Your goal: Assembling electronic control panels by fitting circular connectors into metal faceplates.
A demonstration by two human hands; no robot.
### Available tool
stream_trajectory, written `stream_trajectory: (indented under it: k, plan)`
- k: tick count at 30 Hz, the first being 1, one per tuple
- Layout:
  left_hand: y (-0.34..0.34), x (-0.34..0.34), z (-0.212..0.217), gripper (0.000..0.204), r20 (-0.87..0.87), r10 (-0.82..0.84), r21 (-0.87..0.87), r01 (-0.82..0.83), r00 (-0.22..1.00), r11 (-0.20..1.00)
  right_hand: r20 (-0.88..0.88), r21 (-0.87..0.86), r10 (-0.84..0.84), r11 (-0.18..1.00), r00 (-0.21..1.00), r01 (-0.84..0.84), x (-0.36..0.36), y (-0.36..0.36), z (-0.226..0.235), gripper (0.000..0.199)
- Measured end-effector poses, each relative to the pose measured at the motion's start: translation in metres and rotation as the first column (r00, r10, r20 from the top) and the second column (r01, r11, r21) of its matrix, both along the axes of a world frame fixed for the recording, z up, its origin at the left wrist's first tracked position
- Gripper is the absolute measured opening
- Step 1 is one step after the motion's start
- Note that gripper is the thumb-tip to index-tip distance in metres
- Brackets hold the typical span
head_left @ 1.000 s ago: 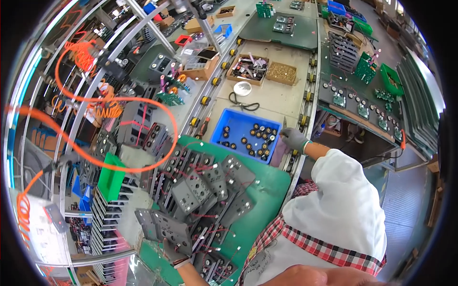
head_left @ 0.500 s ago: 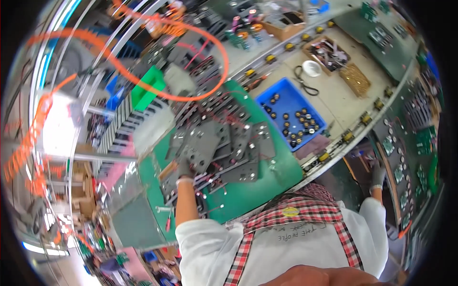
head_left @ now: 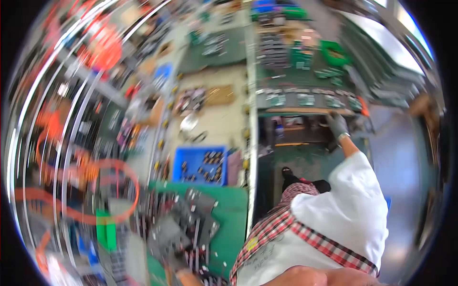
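Panels [head_left: 167, 233], flat, angular, grey, at gloved left hand [head_left: 177, 262], rectangular blue tray [head_left: 189, 155]

A flat, dark-grey panel [head_left: 166, 233] is lying at an angle, blurring, in the frame's lower left, overlapping a jumbled pile of similar grey panels [head_left: 204, 201] spreading rightward.

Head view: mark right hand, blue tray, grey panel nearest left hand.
Right hand [head_left: 338, 125]: head view, back of glove.
Blue tray [head_left: 192, 154]: head view, bare bottom.
Grey panel [head_left: 167, 233]: head view, broad face.
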State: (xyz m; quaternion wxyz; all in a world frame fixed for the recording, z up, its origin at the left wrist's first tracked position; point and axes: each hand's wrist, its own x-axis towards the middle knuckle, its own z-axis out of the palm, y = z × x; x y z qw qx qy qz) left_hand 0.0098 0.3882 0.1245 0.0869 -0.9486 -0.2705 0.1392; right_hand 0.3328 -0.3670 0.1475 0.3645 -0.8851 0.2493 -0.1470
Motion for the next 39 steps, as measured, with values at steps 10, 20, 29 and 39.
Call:
stream_trajectory:
  k: [10, 20, 29, 39]
  plan:
    - [-0.134, 0.269, 0.047, 0.031, 0.339, -0.238, -0.292, 0.342, 0.910, 0.893, 0.408, -0.209, -0.571, 0.701, 0.712, 0.682, 0.014, -0.296, 0.068, 0.050]
    - [-0.309, 0.382, 0.051, 0.036, 0.566, 0.057, -0.547, 0.323, 0.822, 0.772, -0.035, -0.842, -0.550, 0.465, 0.834, 0.271, 0.087, -0.484, 0.146, 0.054]
    - [-0.570, 0.511, 0.066, 0.048, 0.469, -0.458, -0.780, 0.598, 0.755, 0.187, -0.178, -0.931, -0.397, 0.365, 0.900, -0.023, 0.117, -0.508, 0.150, 0.035]
    - [-0.875, 0.514, 0.154, 0.038, -0.064, -0.501, -0.685, -0.403, 0.863, -0.607, -0.104, -0.974, 0.447, 0.136, 0.888, -0.182, 0.076, -0.240, 0.159, 0.013]
